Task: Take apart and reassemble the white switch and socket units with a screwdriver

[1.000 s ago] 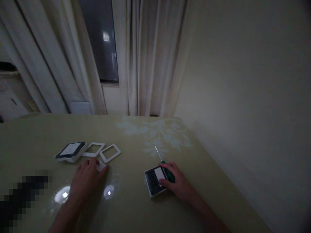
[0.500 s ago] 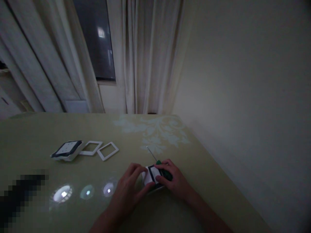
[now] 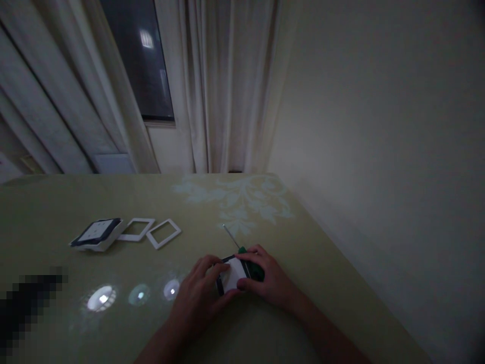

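Note:
A wall switch (image 3: 234,277) with white rocker faces and a dark surround lies low over the table between my two hands. My left hand (image 3: 195,293) grips its left side, fingertips on the white face and thumb along the near edge. My right hand (image 3: 273,278) is closed around the right side, its thumb at the near right corner. A screwdriver (image 3: 256,272) with a green handle lies just behind the switch, its metal shaft pointing away to the left. The right fingers partly cover the handle. Fingers hide the switch's corners.
On the left of the table (image 3: 204,212) lies a white wall socket (image 3: 96,231) with a dark surround. Beside it are one white frame (image 3: 131,237) and a second white frame (image 3: 176,226). Curtains (image 3: 215,101) hang behind; a wall (image 3: 359,151) runs along the right.
The two white faces, parted by a dark strip before, now sit together toward the middle, with dark surround showing at the left. Both hands remain on the switch. The view has shifted slightly.

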Demonstrator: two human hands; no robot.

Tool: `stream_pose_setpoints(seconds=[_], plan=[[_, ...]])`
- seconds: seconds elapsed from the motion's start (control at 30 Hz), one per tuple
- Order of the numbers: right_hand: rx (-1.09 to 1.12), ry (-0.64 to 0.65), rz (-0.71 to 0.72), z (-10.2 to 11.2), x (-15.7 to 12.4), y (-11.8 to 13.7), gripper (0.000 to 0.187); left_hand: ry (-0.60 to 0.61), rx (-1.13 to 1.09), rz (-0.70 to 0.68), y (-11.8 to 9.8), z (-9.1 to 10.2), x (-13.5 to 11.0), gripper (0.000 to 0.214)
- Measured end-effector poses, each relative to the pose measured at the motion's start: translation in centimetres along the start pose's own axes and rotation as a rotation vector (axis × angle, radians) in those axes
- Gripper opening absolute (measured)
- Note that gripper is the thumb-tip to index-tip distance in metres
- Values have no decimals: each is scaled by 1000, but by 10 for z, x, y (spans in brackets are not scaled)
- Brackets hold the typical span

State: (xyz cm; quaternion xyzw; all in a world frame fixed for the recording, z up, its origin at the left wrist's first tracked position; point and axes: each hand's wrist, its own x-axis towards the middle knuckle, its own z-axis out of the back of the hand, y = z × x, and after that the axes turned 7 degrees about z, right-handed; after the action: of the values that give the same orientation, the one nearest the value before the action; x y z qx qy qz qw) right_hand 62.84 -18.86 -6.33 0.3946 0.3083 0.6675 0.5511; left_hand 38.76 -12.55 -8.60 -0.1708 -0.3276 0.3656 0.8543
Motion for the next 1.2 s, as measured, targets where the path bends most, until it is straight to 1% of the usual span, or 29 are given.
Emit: stream_pose_setpoints(seconds=[0.1,0.17,0.23,0.4,0.53,0.67,0.73,0.87,1.0,1.1,1.2], plan=[[5,3,-7,0,-1,-1,62,33,-60,13,5,0,-1,42],[0,9,-6,0,-2,-1,62,15,-64,36,8,1,-1,53],[-9,12,-10,0,-3,0,60,-13,-56,58,8,1,-1,58],[-13,15,-18,0,-3,2,59,3,-46,75,2,2,2,41],[-14,11,-22,-1,-3,1,59,-19,19,-28,-1,3,2,25],[-11,22,-20,-1,-4,1,59,-6,103,-140,-3,4,0,19],[-16,31,-29,0,-4,2,60,0,152,-159,-5,5,0,20],[-28,40,-37,1,-4,3,66,32,192,-147,-9,6,0,22],[-19,38,-40,1,-4,1,68,71,195,-159,-6,4,-2,26],[-9,43,-40,1,-5,-1,68,91,224,-211,-2,3,-4,31],[-6,50,-49,1,-6,-2,69,87,285,-275,-2,7,-3,33]])
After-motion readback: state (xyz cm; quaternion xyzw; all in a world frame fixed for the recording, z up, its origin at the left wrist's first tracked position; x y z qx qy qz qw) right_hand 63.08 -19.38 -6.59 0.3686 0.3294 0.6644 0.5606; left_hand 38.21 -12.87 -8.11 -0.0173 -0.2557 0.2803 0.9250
